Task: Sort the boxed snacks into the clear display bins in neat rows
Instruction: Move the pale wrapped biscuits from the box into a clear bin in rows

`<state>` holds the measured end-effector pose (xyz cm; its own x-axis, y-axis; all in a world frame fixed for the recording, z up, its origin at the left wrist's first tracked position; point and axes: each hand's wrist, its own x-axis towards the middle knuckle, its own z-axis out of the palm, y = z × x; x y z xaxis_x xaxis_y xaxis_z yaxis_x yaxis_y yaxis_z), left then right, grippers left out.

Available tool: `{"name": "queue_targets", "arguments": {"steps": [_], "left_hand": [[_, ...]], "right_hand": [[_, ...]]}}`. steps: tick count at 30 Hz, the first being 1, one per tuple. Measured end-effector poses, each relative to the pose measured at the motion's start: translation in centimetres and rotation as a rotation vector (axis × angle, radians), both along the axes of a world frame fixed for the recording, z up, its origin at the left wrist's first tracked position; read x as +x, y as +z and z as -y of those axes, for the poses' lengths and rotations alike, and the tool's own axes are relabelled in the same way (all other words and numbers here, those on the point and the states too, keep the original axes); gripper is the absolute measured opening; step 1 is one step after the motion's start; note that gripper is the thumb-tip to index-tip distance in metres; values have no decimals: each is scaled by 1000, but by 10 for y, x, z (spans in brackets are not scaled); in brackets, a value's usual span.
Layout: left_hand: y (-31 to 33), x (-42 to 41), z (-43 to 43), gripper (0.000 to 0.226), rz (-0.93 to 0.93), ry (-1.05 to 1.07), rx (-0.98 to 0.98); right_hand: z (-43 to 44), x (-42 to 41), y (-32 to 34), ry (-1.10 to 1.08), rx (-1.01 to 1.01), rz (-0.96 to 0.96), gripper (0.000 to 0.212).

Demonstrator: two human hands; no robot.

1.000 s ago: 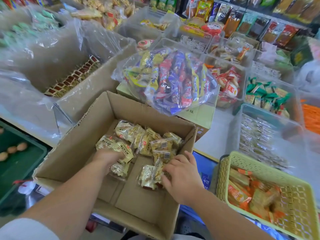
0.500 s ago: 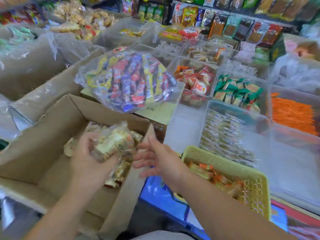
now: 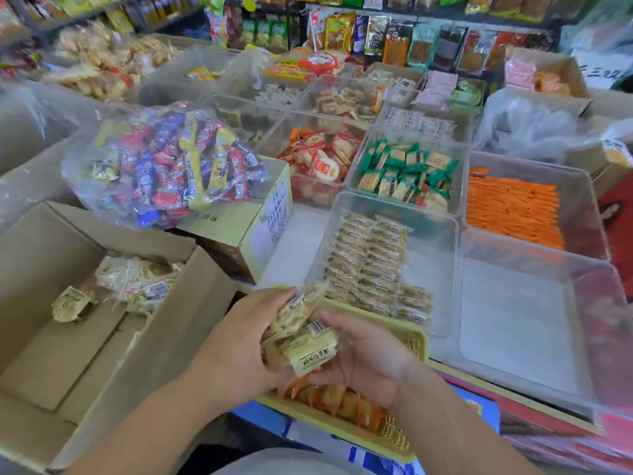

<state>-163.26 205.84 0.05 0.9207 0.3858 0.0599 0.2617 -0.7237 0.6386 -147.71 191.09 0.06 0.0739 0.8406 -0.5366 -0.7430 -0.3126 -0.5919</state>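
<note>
In the head view I have both hands meeting low in the middle. The left hand point(image 3: 239, 341) has its fingers curled over the top of a small stack of pale-yellow snack packets in clear crinkly film point(image 3: 303, 344). The right hand point(image 3: 368, 359) lies palm-up against the stack's other side, thumb on top and fingers bent beneath, so the stack is clamped between the two. It hangs above the yellow perforated plastic basket point(image 3: 416, 337), just short of the clear plastic display bin point(image 3: 432, 255), where matching packets already lie in rows. More wait in the open brown cardboard box point(image 3: 178, 330) to the left. I judge these packets light and somewhat crushable, and the slick film probably lets one slide off another. I'd squeeze the stack gently across its flat faces, not the crimped ends, and keep a palm underneath. A slack grip could fan them out into the basket.
</note>
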Motion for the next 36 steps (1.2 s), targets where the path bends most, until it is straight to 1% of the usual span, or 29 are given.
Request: {"name": "queue_targets", "arguments": {"steps": [2,4,6,7,9,11,13,14,15,17,18,20,21,22,23,26,28,30,33,36], "left_hand": [[-1,5,0,101,-31,-16,22],[-4,12,0,96,-52,-50,145],[-10,22,0,89,-7,-47,262],[-13,28,-1,83,15,-18,273],[-16,43,-1,72,30,82,198],[-20,56,-3,61,17,199,55],[-25,67,-6,46,15,326,-96],[-27,74,-7,41,15,397,-213],[-29,80,-8,37,33,464,-376],[-33,91,-8,40,135,546,-751],[-36,96,-9,37,182,580,-905],[-43,105,-12,29,208,617,-1125],[-47,107,-13,30,203,626,-1197],[-51,110,-14,32,199,635,-1257],[-54,112,-14,33,196,642,-1304],[-57,117,-11,33,186,651,-1364],[-58,118,-9,32,182,624,-1369],[-58,117,-7,29,183,591,-1368],[-57,116,-4,28,168,574,-1348],[-60,115,-2,27,153,578,-1300]], "right_hand": [[9,10,-4,-43,-17,-38,37],[17,20,-10,-66,-31,-35,37],[22,29,-15,-58,-22,-2,33],[24,34,-18,-49,-2,-4,33],[29,44,-22,-47,35,-29,35],[34,58,-29,-93,38,-12,33],[40,77,-35,-161,23,80,33],[43,88,-36,-193,12,146,33],[46,101,-36,-225,-3,227,33],[52,127,-30,-277,-46,448,35],[53,142,-27,-296,-92,599,36],[55,172,-24,-284,-219,995,31],[55,187,-25,-226,-267,1199,25],[54,201,-27,-116,-297,1371,22],[52,213,-30,34,-318,1515,23],[40,239,-40,516,-383,1863,33],[28,249,-49,786,-442,2031,35],[17,252,-60,924,-494,2101,40],[7,256,-79,998,-551,2051,43],[3,256,-94,1107,-621,2041,38]]}}
